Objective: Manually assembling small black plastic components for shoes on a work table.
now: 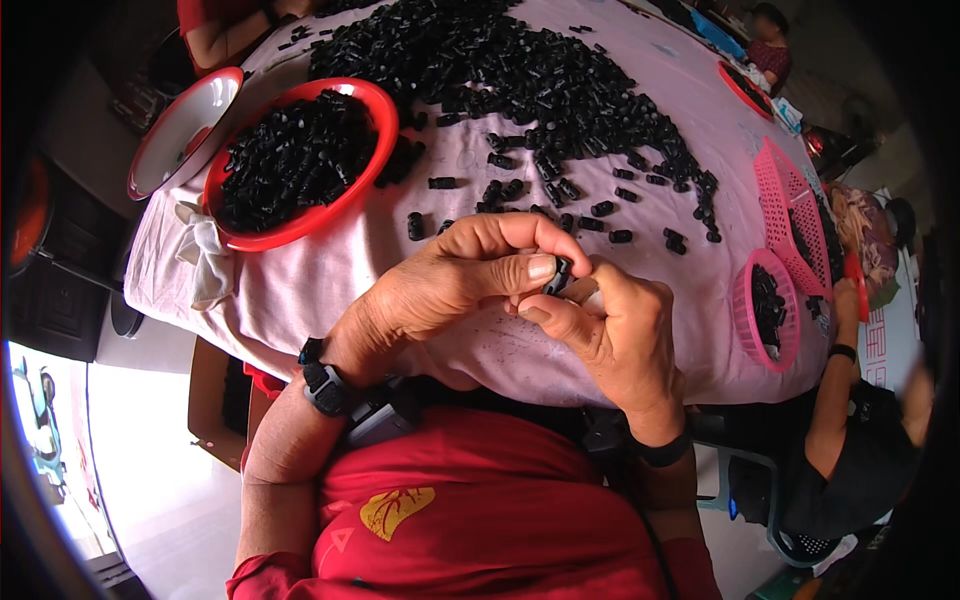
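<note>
Over the near part of the cloth, my left hand [465, 275] pinches a small black cylindrical part [558, 276] between thumb and forefinger. My right hand [620, 325] meets it from the other side, its fingers and thumb closed close against the part; a pale bit shows between them, too small to name. Just beyond my hands lie several loose black parts [602, 209] of the same kind. Farther back they merge into a large heap [480, 80]. To the left, a red basin [392, 115] is filled with more of them.
A pink cloth [350, 290] covers the table. A white bowl with a red rim [215, 100] and a crumpled white cloth [203, 262] are at the left. Pink baskets [790, 330] stand at the right edge, near a seated person in black [860, 450]. Others sit at the far side.
</note>
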`<act>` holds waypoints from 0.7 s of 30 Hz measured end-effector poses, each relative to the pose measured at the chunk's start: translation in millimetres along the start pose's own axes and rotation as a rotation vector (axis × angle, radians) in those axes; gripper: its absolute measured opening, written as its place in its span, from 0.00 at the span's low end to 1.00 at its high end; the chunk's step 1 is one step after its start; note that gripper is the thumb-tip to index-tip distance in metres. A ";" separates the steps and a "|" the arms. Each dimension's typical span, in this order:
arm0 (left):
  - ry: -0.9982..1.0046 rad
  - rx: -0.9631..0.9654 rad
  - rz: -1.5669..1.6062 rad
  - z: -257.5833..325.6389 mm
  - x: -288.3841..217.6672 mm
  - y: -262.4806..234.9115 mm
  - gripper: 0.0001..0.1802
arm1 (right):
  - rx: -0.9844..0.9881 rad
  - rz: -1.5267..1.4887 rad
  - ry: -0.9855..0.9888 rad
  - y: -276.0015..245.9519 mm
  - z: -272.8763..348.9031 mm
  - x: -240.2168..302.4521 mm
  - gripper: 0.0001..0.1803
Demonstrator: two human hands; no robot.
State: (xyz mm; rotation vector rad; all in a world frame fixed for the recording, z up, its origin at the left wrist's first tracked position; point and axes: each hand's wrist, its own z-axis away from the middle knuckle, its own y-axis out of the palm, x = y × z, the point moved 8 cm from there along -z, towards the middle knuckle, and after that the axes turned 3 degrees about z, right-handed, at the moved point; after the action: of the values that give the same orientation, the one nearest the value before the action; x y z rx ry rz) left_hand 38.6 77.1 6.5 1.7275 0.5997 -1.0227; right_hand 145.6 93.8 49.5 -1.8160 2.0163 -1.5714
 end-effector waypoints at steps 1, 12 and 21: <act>-0.001 -0.002 0.000 0.8 -1.4 0.3 0.14 | -0.021 0.040 0.000 -3.7 -1.6 3.5 0.25; -0.015 -0.005 0.009 0.0 -1.6 0.4 0.13 | -0.003 0.180 0.008 -6.6 -2.2 4.0 0.31; -0.005 -0.005 -0.024 -0.3 1.4 -2.4 0.14 | 0.017 0.199 0.020 -6.4 -1.8 4.0 0.31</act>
State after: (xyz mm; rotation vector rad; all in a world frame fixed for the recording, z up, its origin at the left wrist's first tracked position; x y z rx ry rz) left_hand 37.6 78.2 4.2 1.7167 0.6211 -1.0415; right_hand 147.9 93.1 56.9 -1.5438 2.1096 -1.5500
